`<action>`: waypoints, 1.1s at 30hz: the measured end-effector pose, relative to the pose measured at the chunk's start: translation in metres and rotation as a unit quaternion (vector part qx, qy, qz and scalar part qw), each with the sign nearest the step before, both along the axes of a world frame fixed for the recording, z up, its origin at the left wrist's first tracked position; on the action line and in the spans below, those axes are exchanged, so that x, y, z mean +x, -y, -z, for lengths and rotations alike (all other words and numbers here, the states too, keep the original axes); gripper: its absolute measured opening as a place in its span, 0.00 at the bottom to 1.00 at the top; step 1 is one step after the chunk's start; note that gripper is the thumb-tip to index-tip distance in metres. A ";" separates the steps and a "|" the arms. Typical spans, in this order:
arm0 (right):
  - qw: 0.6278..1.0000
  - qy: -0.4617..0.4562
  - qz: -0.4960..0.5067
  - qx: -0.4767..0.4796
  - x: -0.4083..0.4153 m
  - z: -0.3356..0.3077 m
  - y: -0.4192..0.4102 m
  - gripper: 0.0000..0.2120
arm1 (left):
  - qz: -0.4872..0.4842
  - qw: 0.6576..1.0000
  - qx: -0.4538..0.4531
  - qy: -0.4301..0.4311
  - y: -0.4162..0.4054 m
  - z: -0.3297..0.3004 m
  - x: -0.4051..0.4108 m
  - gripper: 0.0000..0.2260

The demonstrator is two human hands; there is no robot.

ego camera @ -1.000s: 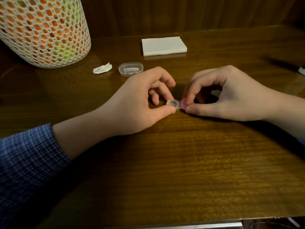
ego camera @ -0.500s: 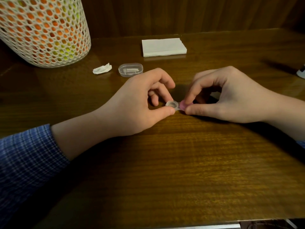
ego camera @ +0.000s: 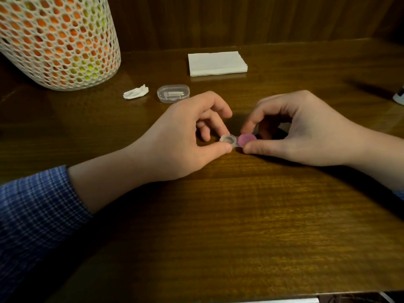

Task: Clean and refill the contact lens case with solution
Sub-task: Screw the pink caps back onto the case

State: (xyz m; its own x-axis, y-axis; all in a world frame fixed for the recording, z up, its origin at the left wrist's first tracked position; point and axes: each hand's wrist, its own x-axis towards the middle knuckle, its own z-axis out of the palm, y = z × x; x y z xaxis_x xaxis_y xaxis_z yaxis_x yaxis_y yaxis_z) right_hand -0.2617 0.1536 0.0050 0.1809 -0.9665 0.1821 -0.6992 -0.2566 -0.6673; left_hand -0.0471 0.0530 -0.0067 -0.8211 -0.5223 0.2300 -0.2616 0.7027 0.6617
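A small clear contact lens case (ego camera: 228, 140) rests on the wooden table between my hands. Its left well is uncovered and looks clear inside. A pink cap (ego camera: 247, 139) sits on its right well. My left hand (ego camera: 185, 136) pinches the left well between thumb and fingers. My right hand (ego camera: 306, 130) grips the pink cap with thumb and index finger. I see no solution bottle by the case; a white object (ego camera: 399, 98) at the right edge is cut off by the frame.
Behind my hands lie a clear oval plastic box (ego camera: 173, 93), a crumpled bit of tissue (ego camera: 135, 92) and a folded white napkin stack (ego camera: 216, 63). A tall white mesh container (ego camera: 54, 40) stands back left. A wooden wall closes the back.
My right fingers have shifted on the pink cap, so more of its top shows now. The left hand and the case have hardly moved.
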 end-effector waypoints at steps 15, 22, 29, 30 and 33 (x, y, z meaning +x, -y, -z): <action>0.999 -0.029 0.035 0.017 0.003 0.000 0.002 0.16 | -0.002 1.000 -0.006 -0.005 0.000 0.001 0.000 0.20; 0.998 -0.046 0.003 0.030 0.002 -0.005 0.000 0.18 | 0.002 1.000 -0.007 -0.008 0.001 0.001 0.000 0.20; 0.999 -0.030 0.030 0.020 0.005 -0.001 0.001 0.17 | 0.002 1.000 -0.014 -0.006 0.000 0.001 0.000 0.20; 0.999 -0.035 0.028 0.021 0.005 -0.002 0.000 0.19 | 0.002 1.000 -0.011 -0.006 0.001 0.001 0.000 0.20; 0.998 -0.046 0.007 0.031 0.002 -0.005 0.000 0.20 | 0.004 1.000 -0.006 -0.006 0.001 0.001 0.000 0.20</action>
State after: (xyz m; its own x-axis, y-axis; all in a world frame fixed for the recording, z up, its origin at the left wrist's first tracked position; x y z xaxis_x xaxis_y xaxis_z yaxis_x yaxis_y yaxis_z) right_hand -0.2593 0.1540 0.0102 0.1814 -0.9777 0.1056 -0.7607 -0.2075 -0.6150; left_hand -0.0466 0.0518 -0.0076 -0.8224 -0.5129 0.2462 -0.2485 0.7131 0.6556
